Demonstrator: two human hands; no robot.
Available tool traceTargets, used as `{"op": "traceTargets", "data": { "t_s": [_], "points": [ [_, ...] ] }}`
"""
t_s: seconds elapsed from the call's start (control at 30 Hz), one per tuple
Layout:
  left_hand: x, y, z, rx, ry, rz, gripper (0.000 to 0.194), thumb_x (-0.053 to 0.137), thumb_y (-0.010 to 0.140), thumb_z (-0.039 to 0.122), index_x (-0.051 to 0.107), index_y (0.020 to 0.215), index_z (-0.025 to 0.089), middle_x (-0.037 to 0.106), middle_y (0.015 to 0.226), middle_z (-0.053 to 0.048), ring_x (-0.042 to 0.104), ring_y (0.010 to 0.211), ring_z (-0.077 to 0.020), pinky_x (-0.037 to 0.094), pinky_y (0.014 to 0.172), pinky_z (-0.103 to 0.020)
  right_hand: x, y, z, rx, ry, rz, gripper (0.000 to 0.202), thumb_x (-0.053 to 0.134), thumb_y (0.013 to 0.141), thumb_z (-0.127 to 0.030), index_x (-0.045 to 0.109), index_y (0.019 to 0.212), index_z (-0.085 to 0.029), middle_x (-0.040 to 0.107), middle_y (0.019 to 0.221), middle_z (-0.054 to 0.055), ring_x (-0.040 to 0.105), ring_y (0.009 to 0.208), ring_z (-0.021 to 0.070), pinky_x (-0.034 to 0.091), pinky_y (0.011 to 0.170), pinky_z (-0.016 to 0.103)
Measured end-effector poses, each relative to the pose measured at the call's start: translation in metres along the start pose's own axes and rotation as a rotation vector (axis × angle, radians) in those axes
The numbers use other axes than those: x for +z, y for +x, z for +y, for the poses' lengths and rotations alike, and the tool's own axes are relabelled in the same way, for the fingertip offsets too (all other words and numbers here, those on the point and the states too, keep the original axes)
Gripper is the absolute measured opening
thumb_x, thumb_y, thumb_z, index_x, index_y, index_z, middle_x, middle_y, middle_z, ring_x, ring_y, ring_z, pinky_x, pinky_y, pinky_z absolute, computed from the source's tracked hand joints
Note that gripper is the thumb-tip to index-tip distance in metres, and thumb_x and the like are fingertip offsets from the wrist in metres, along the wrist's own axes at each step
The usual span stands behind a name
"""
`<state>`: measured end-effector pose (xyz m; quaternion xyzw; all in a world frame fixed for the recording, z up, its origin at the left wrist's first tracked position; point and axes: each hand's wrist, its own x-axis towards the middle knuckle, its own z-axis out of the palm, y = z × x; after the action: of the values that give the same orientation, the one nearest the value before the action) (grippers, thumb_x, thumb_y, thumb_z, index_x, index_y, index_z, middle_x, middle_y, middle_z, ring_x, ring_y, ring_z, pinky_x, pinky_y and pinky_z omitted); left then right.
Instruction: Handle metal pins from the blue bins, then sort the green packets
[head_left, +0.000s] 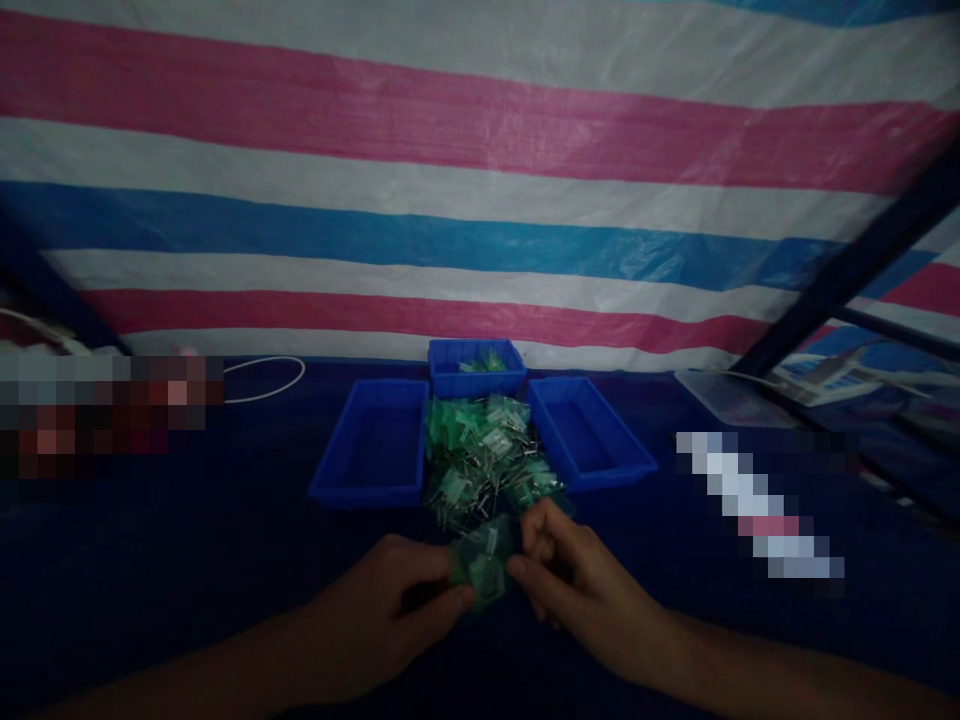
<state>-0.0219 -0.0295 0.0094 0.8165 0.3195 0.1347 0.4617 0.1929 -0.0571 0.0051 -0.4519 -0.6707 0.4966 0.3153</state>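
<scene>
A small clear-green plastic bag (482, 570) with pale pieces inside is pinched at its left edge between the thumb and fingers of my left hand (409, 600). At the bag's right edge, my right hand (574, 580) has its thumb and forefinger close together; its other fingers are curled, and what they grip is too dim to make out. Just beyond my hands lies a pile of similar green bags and thin metal pieces (484, 455) on the dark blue table surface (247, 530).
Blue trays stand left (382, 440) and right (592, 430) of the pile. A smaller blue tray (476, 375) behind it holds some green bags. A white cable loop (292, 385) lies back left, a clear plastic sheet (731, 398) back right. Striped sheeting (480, 240) hangs behind.
</scene>
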Motion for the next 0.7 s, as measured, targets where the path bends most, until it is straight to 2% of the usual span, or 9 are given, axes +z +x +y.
{"op": "traceTargets", "data": {
  "t_s": [0.1,0.17,0.23,0.3,0.4,0.5,0.57,0.63,0.7],
  "points": [
    [0.000,-0.003,0.003,-0.014,0.005,0.028,0.036,0.038,0.089,0.035,0.042,0.060,0.016,0.036,0.053,0.005,0.033,0.048,-0.0063,0.026,0.046,-0.017,0.002,-0.003,0.000,-0.015,-0.053,-0.023,0.021,0.050,0.086,-0.034,0.041,0.074,-0.020,0.045,0.056,-0.006,0.041,0.049,0.0070,0.031,0.046,0.018],
    [0.000,-0.004,0.005,0.017,0.018,0.032,0.032,0.038,0.089,0.033,0.048,0.064,0.016,0.043,0.058,0.004,0.039,0.052,-0.0076,0.031,0.049,-0.017,0.001,-0.004,0.001,-0.034,-0.091,-0.072,0.016,0.053,0.083,-0.030,0.043,0.075,-0.020,0.047,0.059,-0.006,0.042,0.050,0.0070,0.032,0.046,0.018],
    [0.000,-0.006,0.006,0.096,0.012,0.026,0.024,0.040,0.089,0.032,0.058,0.078,0.020,0.056,0.072,0.000,0.050,0.063,-0.0105,0.040,0.058,-0.018,0.001,-0.005,0.004,-0.050,-0.117,-0.121,0.015,0.058,0.080,-0.030,0.047,0.082,-0.020,0.053,0.067,-0.003,0.048,0.055,0.0082,0.035,0.049,0.018],
    [0.001,-0.008,0.006,0.149,0.007,0.054,0.017,0.046,0.087,0.034,0.060,0.092,0.027,0.061,0.089,-0.002,0.056,0.077,-0.0139,0.045,0.069,-0.020,0.001,-0.005,0.007,-0.087,-0.172,-0.153,0.026,0.064,0.074,-0.037,0.051,0.091,-0.021,0.060,0.080,0.001,0.055,0.068,0.0121,0.041,0.057,0.021],
    [0.004,-0.011,0.008,0.169,0.052,0.066,0.018,0.050,0.085,0.036,0.060,0.100,0.033,0.060,0.101,-0.001,0.057,0.088,-0.0153,0.047,0.078,-0.021,0.004,-0.007,0.009,-0.137,-0.243,-0.185,0.040,0.067,0.071,-0.044,0.054,0.100,-0.022,0.062,0.092,0.005,0.057,0.079,0.0158,0.043,0.067,0.026],
    [0.007,-0.015,0.012,0.157,0.095,0.050,0.015,0.050,0.087,0.032,0.060,0.098,0.030,0.058,0.104,-0.001,0.057,0.089,-0.0131,0.045,0.081,-0.020,0.008,-0.011,0.003,-0.108,-0.284,-0.134,0.037,0.070,0.068,-0.039,0.054,0.096,-0.021,0.060,0.086,0.002,0.055,0.076,0.0144,0.042,0.066,0.025],
    [0.008,-0.016,0.014,0.174,0.072,0.033,0.015,0.047,0.088,0.027,0.060,0.095,0.027,0.056,0.104,-0.002,0.055,0.091,-0.0125,0.044,0.082,-0.020,0.010,-0.012,-0.002,-0.077,-0.236,-0.080,0.021,0.063,0.075,-0.030,0.054,0.091,-0.021,0.058,0.079,-0.001,0.052,0.068,0.0113,0.040,0.061,0.022],
    [0.008,-0.015,0.012,0.146,0.041,0.095,0.016,0.044,0.089,0.028,0.058,0.087,0.022,0.055,0.094,-0.002,0.055,0.084,-0.0114,0.045,0.075,-0.020,0.010,-0.011,-0.004,-0.043,-0.163,-0.046,0.008,0.054,0.081,-0.025,0.053,0.087,-0.020,0.053,0.071,-0.003,0.047,0.061,0.0091,0.037,0.055,0.020],
    [0.007,-0.012,0.008,0.051,0.032,0.214,0.021,0.043,0.089,0.033,0.054,0.078,0.019,0.053,0.082,-0.001,0.053,0.073,-0.0108,0.044,0.066,-0.020,0.009,-0.008,-0.004,-0.004,-0.106,-0.036,0.005,0.050,0.083,-0.024,0.051,0.084,-0.019,0.049,0.066,-0.004,0.042,0.056,0.0084,0.034,0.051,0.020]
  ]
}}
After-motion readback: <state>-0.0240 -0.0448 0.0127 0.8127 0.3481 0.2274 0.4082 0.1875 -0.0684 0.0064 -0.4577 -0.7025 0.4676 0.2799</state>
